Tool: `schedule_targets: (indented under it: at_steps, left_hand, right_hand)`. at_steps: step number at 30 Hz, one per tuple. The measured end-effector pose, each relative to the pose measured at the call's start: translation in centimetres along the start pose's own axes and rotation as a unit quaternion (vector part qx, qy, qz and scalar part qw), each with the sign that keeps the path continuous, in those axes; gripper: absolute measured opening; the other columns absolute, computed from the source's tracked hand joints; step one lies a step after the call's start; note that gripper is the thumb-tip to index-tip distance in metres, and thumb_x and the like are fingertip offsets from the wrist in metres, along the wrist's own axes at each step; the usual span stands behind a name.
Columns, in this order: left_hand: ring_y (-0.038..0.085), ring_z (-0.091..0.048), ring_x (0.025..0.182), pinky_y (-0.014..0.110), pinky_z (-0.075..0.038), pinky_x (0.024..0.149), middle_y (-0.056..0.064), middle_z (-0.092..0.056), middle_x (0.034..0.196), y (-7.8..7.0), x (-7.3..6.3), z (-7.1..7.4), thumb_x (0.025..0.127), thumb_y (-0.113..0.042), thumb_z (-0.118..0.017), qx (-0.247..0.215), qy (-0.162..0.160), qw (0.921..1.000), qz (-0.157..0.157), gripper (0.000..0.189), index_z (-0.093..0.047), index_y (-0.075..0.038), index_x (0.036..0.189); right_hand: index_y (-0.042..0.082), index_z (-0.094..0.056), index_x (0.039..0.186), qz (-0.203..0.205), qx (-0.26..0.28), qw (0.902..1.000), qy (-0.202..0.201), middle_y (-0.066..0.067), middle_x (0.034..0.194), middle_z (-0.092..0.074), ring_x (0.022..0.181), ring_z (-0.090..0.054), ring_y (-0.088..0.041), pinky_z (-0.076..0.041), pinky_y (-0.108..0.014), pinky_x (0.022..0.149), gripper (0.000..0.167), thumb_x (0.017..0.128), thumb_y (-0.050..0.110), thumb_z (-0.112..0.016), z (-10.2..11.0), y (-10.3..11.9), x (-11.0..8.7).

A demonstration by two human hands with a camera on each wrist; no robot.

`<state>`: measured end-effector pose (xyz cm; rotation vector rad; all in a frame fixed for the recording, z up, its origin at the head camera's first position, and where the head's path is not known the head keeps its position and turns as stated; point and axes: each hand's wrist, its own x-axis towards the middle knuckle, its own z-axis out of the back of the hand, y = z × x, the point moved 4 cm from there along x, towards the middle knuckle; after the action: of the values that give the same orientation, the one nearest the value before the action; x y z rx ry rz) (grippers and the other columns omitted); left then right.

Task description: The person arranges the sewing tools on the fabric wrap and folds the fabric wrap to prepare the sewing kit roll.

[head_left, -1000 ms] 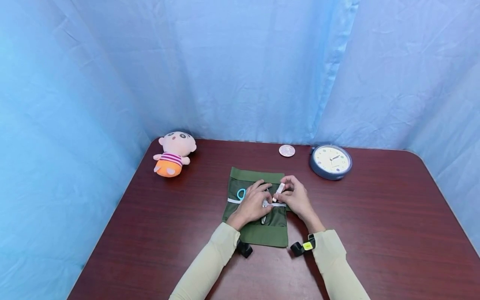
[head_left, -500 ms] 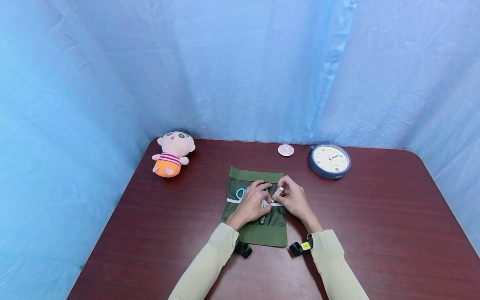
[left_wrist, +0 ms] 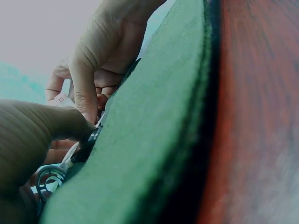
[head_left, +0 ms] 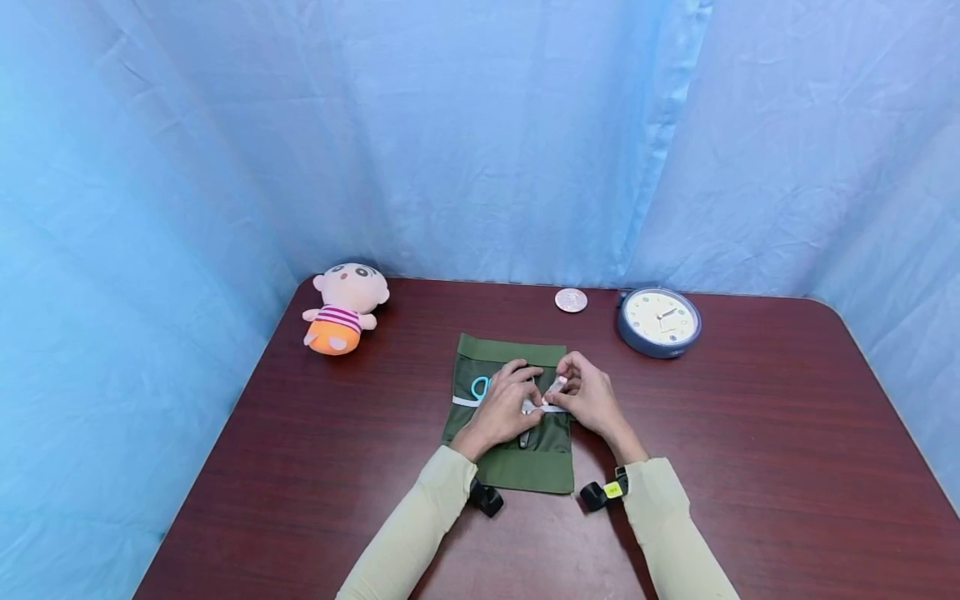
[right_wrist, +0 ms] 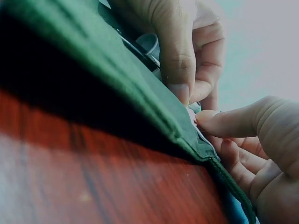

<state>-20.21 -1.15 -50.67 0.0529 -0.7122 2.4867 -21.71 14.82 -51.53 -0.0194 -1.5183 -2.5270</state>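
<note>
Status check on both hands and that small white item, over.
Right hand pinching small white item over green pouch. Left hand pinching at white strap, close beside item. Nothing seen in the way; clock sits apart.

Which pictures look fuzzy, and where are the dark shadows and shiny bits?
Head view: bright and fairly clear, with a pale shine on the near part of the table; left wrist view: the close edge of the green cloth is blurry, with darkness beside it; right wrist view: soft edge again, wide dark shadow below, whitish shine at lower left.

Reddish table (head_left: pixel 787 417), green fabric organizer (head_left: pixel 528 472), plush doll (head_left: pixel 345 308), clock (head_left: pixel 660 321), perhaps a coaster (head_left: pixel 572 301)
</note>
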Motion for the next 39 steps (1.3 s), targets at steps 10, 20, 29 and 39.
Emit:
schedule_targets:
  at_steps: [10,20,29,39]
  left_hand:
    - [0.032,-0.045,0.142,0.052,-0.04,0.115,0.007,-0.062,0.142,0.0,-0.1,0.0,0.088,-0.018,-0.075,0.0,-0.008,1.0,-0.004,0.012,-0.07,-0.014,0.078]
    - [0.033,-0.046,0.141,0.052,-0.044,0.11,0.009,-0.063,0.139,0.0,-0.1,0.1,0.086,-0.018,-0.077,0.007,-0.023,0.9997,-0.009,0.009,-0.071,-0.013,0.082]
    - [0.032,-0.049,0.138,0.051,-0.046,0.108,0.01,-0.065,0.136,0.0,-0.2,0.1,0.082,-0.018,-0.08,0.005,-0.037,0.9992,-0.013,0.012,-0.07,-0.012,0.083]
    - [0.04,-0.041,0.144,0.059,-0.037,0.116,0.015,-0.059,0.142,1.2,-0.3,2.2,0.084,-0.022,-0.08,-0.025,-0.029,0.9992,-0.01,0.03,-0.069,-0.008,0.108]
  right_hand:
    - [0.008,-0.056,0.102,0.022,-0.057,0.9974,0.04,-0.007,0.087,-0.065,0.074,-0.067,-0.01,-0.054,-0.022,0.066,0.037,0.078,0.0,-0.083,-0.1,0.1,0.1]
    - [0.008,-0.06,0.103,0.06,-0.07,0.9927,0.078,-0.008,0.091,-0.07,0.079,-0.069,-0.012,-0.053,-0.022,0.068,0.029,0.082,0.004,-0.08,0.0,0.6,0.1]
    - [-0.004,-0.051,0.118,-0.016,0.061,0.9924,0.106,-0.026,0.104,-0.072,0.088,-0.072,-0.02,-0.058,-0.024,0.07,0.028,0.097,0.008,-0.064,0.7,-0.1,0.0]
    - [-0.009,-0.054,0.109,-0.018,0.059,0.9938,0.093,-0.032,0.099,-0.071,0.08,-0.072,-0.027,-0.06,-0.034,0.066,0.016,0.097,0.0,-0.061,1.1,2.9,-0.3]
